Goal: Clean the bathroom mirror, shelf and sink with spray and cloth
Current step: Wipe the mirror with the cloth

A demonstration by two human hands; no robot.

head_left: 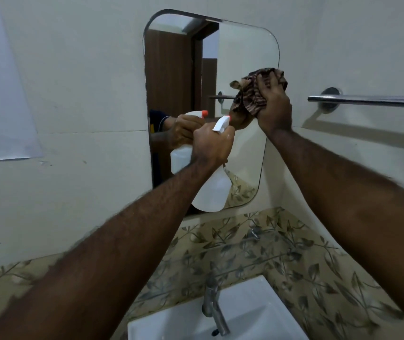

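Head view: one unlabelled white spray bottle (214, 190) is gripped at the neck by the closed fingers of the left hand (212, 144) before the one mirror (240, 52), against whose right edge one striped cloth (252, 94) is pressed by the right hand (273, 104), fingers clamped on it, above one sink (257, 315).

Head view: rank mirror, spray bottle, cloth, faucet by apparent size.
1. mirror
2. spray bottle
3. cloth and faucet: look alike; the faucet is nearer the camera and the cloth is bunched, so unranked.
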